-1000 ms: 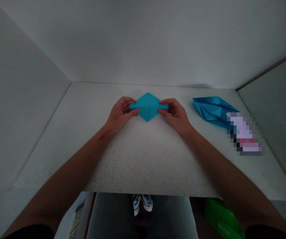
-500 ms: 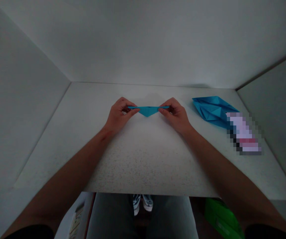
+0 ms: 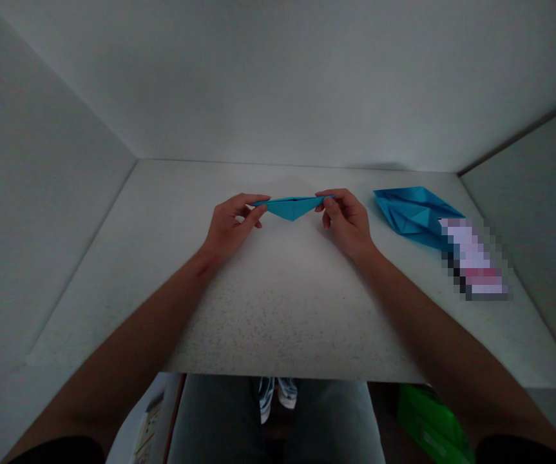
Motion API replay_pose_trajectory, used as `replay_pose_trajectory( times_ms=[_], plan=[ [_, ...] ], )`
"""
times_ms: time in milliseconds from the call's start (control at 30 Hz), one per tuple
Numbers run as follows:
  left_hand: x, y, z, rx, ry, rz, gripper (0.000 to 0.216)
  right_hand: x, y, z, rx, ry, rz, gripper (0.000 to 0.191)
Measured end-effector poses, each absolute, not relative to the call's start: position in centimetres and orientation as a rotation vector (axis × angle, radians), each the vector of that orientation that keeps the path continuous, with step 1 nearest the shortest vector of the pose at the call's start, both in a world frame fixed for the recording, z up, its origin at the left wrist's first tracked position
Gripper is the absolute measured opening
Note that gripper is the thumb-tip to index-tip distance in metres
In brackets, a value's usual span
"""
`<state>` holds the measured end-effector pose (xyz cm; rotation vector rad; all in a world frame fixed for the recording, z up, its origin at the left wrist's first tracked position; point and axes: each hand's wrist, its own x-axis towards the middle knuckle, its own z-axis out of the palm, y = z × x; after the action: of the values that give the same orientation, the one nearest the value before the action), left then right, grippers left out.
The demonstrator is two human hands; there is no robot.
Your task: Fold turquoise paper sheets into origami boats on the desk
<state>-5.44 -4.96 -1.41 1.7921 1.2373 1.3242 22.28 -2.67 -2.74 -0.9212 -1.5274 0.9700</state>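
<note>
A small piece of folded blue paper (image 3: 292, 208) is stretched between my two hands above the white tabletop. It has a long straight upper edge and a shallow point facing me. My left hand (image 3: 234, 220) pinches its left tip between thumb and fingers. At the other tip, my right hand (image 3: 346, 218) grips the paper with the thumb on the near side. Further right lies a larger sheet of creased blue paper (image 3: 415, 212), apart from both hands.
A blurred-out flat object (image 3: 475, 258) overlaps the large blue paper's near right corner. The white table (image 3: 278, 322) meets walls at the back and sides. Below its front edge are my legs and a green object (image 3: 432, 422) on the right.
The folded paper has shifted slightly up and to the right and tilted a little. Both hands have changed their finger hold at its tips. The large blue paper has stayed put.
</note>
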Motion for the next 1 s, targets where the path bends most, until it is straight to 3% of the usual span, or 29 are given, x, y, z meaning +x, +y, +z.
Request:
replay_pose_trajectory(
  times_ms=[400, 1000],
  plan=[
    [-5.8, -4.6, -2.2, 1.737, 1.279, 1.350, 0.040, 22.4, -3.0, -2.4, -0.919, -1.560, 0.967, 0.047],
    [-6.0, -4.6, -2.5, 1.829, 1.280, 1.223, 0.028, 22.8, -2.9, -2.8, -0.944, -1.635, 0.813, 0.046]
  ],
)
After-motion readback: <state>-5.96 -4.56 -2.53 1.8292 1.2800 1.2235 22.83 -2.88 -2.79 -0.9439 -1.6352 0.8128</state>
